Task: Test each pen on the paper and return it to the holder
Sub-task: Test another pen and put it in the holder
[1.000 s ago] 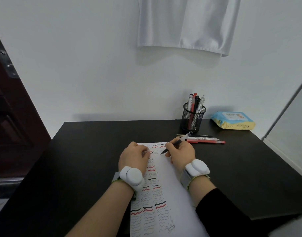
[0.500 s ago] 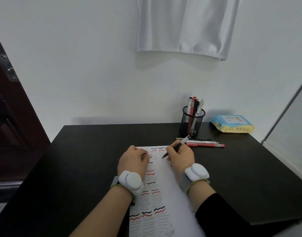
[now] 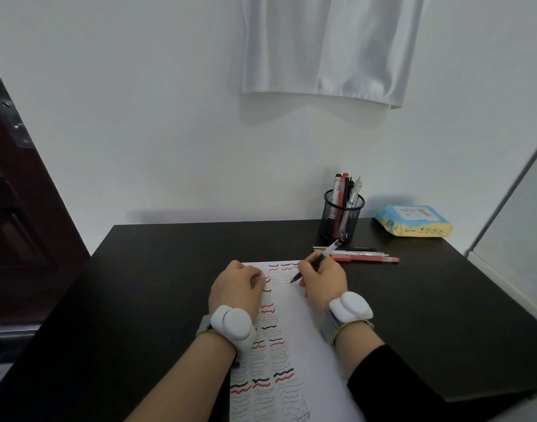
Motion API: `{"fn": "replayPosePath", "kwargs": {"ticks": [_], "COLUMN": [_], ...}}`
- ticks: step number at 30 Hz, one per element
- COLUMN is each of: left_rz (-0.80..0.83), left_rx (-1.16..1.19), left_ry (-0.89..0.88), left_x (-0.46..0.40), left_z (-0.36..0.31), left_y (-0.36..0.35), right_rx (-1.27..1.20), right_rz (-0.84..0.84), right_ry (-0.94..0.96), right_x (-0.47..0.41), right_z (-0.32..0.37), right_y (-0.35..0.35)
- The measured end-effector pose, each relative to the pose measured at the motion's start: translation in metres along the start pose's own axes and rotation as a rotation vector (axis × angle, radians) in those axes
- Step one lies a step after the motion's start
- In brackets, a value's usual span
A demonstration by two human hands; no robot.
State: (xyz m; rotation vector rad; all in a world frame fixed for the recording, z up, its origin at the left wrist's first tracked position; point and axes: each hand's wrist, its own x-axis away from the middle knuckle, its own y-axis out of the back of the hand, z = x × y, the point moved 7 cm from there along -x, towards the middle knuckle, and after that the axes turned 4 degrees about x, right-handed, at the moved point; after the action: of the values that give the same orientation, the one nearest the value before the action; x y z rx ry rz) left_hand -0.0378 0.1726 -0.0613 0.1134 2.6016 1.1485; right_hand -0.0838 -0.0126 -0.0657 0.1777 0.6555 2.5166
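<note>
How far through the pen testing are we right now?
Done: the paper carries many black and red squiggles, and several pens stand in the holder. In hand: the right hand writes with a black pen while the left hand steadies the sheet. Left: loose pens lie beside the holder.

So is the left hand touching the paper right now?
Touching: the head view shows the left hand resting flat on the paper, covering its upper left edge.

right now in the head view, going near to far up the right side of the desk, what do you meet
right hand holding a pen → loose pens lying on the desk → mesh pen holder near the wall
</note>
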Motion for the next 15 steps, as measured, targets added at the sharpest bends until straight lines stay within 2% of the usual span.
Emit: {"fn": "replayPosePath", "kwargs": {"ticks": [15], "left_rz": [0.011], "left_rx": [-0.012], "left_ry": [-0.003], "left_x": [0.001], "left_z": [0.0], "left_y": [0.0], "right_rx": [-0.042], "right_rz": [-0.1], "right_ry": [-0.054], "right_x": [-0.003], "right_z": [-0.009], "right_y": [0.012]}}
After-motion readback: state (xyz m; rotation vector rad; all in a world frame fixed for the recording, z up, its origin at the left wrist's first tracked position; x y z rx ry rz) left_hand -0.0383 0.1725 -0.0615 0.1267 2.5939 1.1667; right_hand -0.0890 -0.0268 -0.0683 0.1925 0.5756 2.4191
